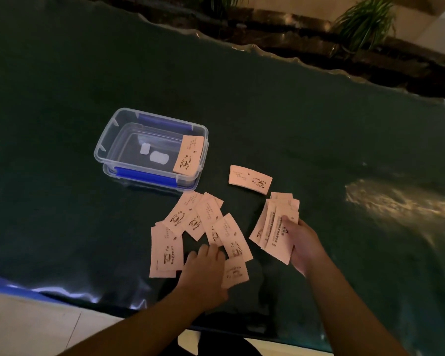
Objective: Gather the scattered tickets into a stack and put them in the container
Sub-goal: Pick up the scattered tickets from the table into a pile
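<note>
Several pale pink coffee tickets (190,227) lie scattered and overlapping on the dark table in front of me. My right hand (302,242) holds a fanned bunch of tickets (275,227). My left hand (206,273) rests palm down at the near edge of the scattered pile, touching tickets there; a ticket (234,273) pokes out beside it. A single ticket (249,179) lies apart to the right of the clear plastic container (106,140) with blue clips. Another ticket (188,155) leans over the container's right rim.
The table is covered with a dark green glossy sheet (319,124). Its near edge runs along the lower left, with pale floor (23,325) beyond. Potted plants (365,21) and a dark ledge stand past the far edge.
</note>
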